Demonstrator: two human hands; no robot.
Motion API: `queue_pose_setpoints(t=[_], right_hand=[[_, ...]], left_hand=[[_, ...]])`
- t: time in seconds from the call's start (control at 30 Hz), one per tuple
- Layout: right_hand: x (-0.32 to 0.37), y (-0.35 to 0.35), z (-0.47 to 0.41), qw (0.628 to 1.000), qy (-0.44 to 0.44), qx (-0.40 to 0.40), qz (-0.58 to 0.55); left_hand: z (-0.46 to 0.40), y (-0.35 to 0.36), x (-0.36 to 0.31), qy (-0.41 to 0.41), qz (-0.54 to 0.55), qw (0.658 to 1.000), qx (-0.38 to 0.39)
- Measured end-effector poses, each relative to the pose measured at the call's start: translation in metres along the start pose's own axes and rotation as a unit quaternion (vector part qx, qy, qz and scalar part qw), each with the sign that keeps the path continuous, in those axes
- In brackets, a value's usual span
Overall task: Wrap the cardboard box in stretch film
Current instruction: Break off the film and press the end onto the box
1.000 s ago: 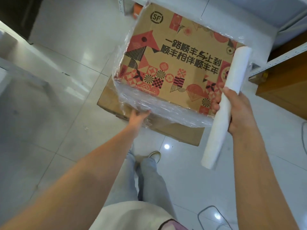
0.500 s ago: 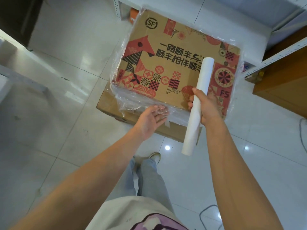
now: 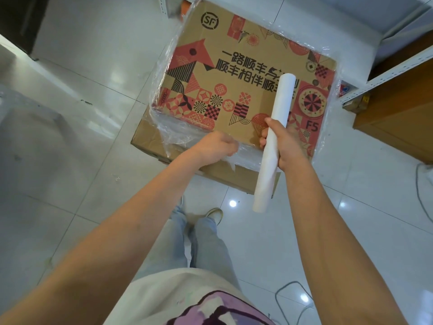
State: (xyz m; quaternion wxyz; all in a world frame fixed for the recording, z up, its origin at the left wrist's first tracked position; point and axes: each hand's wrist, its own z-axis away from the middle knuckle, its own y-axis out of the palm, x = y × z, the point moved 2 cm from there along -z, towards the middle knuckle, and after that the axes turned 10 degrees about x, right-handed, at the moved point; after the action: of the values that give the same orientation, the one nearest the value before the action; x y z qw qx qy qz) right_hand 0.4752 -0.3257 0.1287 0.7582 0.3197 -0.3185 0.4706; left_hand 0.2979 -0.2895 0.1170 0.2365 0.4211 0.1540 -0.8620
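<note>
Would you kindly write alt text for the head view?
A right hand grips a white film roll over a printed cardboard box with stretch film along its sides, while the left hand grasps film at its near edge.

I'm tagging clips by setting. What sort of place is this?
Probably a storeroom or small packing area, indoors. It has a glossy tiled floor, slotted metal shelving on the right, and a printed courier box stacked on a plain carton.

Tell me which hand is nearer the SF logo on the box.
Left. The left hand is at the box's near edge, below the SF logo; the right hand, holding the film roll, sits further right.
</note>
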Motion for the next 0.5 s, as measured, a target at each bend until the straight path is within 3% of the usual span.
queue_pose_setpoints(t=[0.07,0.13,0.23,0.3,0.37,0.43,0.5], right_hand=[[-0.001,0.001,0.000,1.000,-0.004,-0.001,0.005],[0.000,0.001,0.001,1.000,-0.007,-0.001,0.005],[-0.001,0.002,0.001,1.000,-0.011,-0.002,0.006],[-0.001,0.003,0.002,1.000,-0.013,-0.005,0.010],[-0.002,0.004,0.003,1.000,-0.013,-0.011,0.015],[-0.003,0.005,0.003,1.000,-0.013,-0.016,0.014],[-0.003,0.007,0.004,1.000,-0.013,-0.013,0.008]], left_hand=[[-0.004,-0.001,-0.019,-0.010,-0.193,0.981,0.008],[-0.007,0.003,-0.034,-0.029,-0.342,0.939,-0.009],[-0.010,0.017,-0.042,-0.045,-0.486,0.869,-0.078],[-0.011,0.032,-0.036,-0.039,-0.501,0.854,-0.137],[-0.009,0.043,-0.022,-0.006,-0.439,0.877,-0.197],[-0.001,0.050,-0.007,0.084,-0.335,0.910,-0.230],[0.013,0.058,0.005,0.216,-0.286,0.904,-0.233]])
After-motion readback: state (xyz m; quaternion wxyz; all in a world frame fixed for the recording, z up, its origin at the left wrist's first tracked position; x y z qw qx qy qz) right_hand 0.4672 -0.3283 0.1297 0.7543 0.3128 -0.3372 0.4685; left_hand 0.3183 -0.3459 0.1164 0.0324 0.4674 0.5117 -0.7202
